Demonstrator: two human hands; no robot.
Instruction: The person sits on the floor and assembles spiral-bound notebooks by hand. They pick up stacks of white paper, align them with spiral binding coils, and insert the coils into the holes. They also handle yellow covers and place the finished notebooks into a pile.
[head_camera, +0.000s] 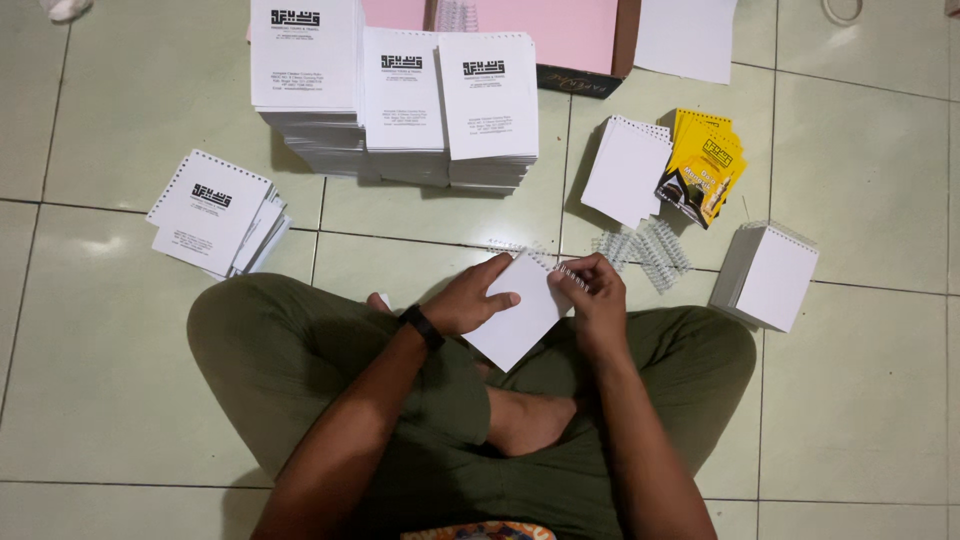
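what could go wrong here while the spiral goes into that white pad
The left hand pinches only one side of the white pad, held in the air above the lap, so sheets might shift and the punched holes misalign. The right hand works the spiral binding at the edge; it could skip a hole. The loose coils lie close by on the floor tiles and might get knocked or tangled.

Tall stacks of printed white pads stand on the tiled floor. Yellow covers lie beside loose spiral coils.
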